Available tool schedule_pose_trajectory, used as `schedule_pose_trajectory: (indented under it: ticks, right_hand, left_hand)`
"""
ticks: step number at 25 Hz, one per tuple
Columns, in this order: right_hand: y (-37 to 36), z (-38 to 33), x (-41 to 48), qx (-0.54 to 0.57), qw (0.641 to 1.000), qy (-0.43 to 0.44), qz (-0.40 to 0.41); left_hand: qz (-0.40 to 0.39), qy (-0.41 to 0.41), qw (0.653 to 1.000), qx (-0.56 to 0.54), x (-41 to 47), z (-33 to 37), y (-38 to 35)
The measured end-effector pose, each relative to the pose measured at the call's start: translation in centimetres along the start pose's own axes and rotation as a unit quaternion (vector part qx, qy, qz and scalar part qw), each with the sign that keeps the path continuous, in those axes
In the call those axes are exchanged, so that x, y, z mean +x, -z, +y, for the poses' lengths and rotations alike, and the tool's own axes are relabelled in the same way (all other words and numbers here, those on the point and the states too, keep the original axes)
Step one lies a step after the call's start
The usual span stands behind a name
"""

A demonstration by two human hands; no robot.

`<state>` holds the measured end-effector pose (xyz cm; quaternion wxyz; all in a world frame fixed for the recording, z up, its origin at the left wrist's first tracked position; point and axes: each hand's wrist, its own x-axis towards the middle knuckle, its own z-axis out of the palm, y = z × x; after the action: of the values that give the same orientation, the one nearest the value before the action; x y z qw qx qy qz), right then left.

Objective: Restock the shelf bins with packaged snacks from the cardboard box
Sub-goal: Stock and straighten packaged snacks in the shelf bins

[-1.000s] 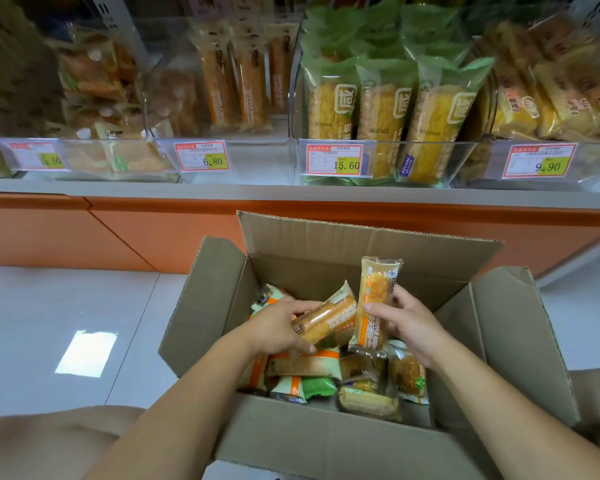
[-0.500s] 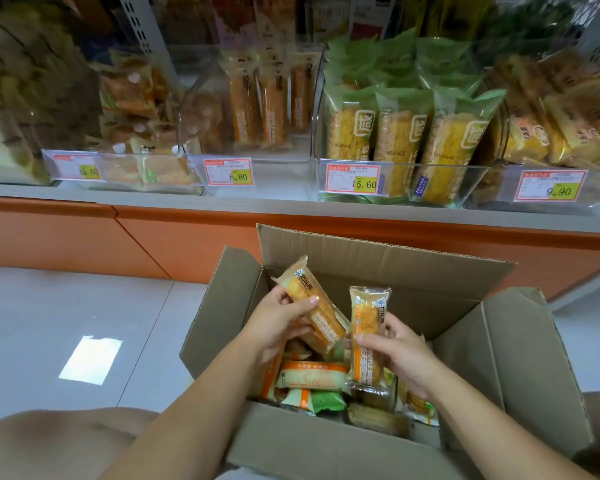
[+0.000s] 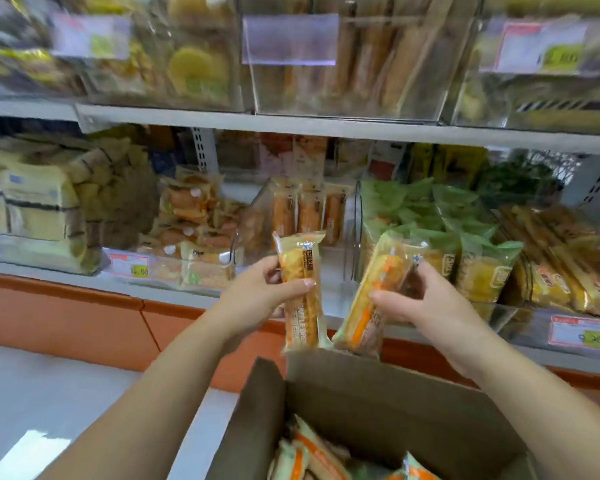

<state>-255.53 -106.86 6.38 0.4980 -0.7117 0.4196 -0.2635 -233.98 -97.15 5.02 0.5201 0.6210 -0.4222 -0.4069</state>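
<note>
My left hand (image 3: 257, 296) grips a long clear-wrapped bread snack (image 3: 300, 292), held upright in front of the lower shelf. My right hand (image 3: 426, 303) grips another bread snack packet (image 3: 371, 292), tilted with its top leaning right. Both packets hang just above the far flap of the open cardboard box (image 3: 378, 403), which still holds several orange and green packets (image 3: 312, 455). Straight behind the packets stands a clear shelf bin (image 3: 336, 258) with a few matching orange bread sticks upright at its back.
To the right sits a bin of green-wrapped snacks (image 3: 440, 233), then one with yellow packets (image 3: 561, 271). Left bins hold small buns (image 3: 194, 223) and pale bread packs (image 3: 39, 209). An upper shelf (image 3: 326, 129) with more bins overhangs. An orange base panel and grey floor (image 3: 49, 393) lie below.
Both hands have lifted their snack packets out of the box and up toward the lower shelf bins. The view has tilted up, bringing the upper shelf into sight.
</note>
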Motion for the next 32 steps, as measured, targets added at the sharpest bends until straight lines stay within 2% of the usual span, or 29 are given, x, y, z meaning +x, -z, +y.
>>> schedule_pose_trajectory:
  ticks: [5, 7, 10, 13, 17, 18, 22, 28, 30, 31, 32]
  right_hand:
    - [-2.1, -6.6, 9.8, -0.072, 0.989, 0.088, 0.093]
    - [-3.9, -7.9, 13.7, -0.113, 0.983, 0.107, 0.095]
    - [-5.5, -7.9, 19.1, -0.198, 0.972, 0.09, 0.085]
    - [-5.2, -5.8, 22.8, -0.406, 0.908, 0.083, 0.065]
    - [-4.9, -4.8, 25.2, -0.635, 0.767, 0.062, 0.073]
    - [-4.8, -5.0, 25.5, -0.657, 0.749, 0.053, 0.064]
    - [-3.8, -5.3, 26.4, -0.645, 0.763, 0.036, 0.041]
    - [-5.1, -5.2, 26.7, -0.755, 0.654, 0.043, 0.032]
    - [-5.2, -5.8, 25.9, -0.744, 0.664, 0.057, 0.043]
    - [-5.3, -6.1, 25.1, -0.719, 0.688, 0.083, 0.053]
    - [-5.6, -6.4, 23.9, -0.672, 0.73, 0.111, 0.06]
  left_hand:
    - [0.1, -0.058, 0.993, -0.031, 3.5, 0.9, 3.7]
    - [0.124, -0.062, 0.989, -0.055, 4.6, 0.2, 4.7]
    - [0.134, -0.058, 0.986, -0.078, 5.6, -1.1, 6.0]
    - [0.129, -0.055, 0.986, -0.091, 6.0, -2.0, 6.6]
    - [0.12, -0.062, 0.987, -0.093, 6.7, -2.2, 6.9]
    - [0.117, -0.064, 0.986, -0.095, 6.9, -2.3, 6.9]
    - [0.109, -0.065, 0.988, -0.09, 7.2, -2.4, 7.2]
    - [0.091, -0.061, 0.991, -0.073, 6.9, -2.1, 7.3]
    - [0.086, -0.063, 0.992, -0.065, 6.7, -2.0, 7.3]
    - [0.085, -0.065, 0.992, -0.061, 6.6, -1.9, 7.3]
    - [0.084, -0.068, 0.993, -0.055, 6.5, -1.8, 7.3]
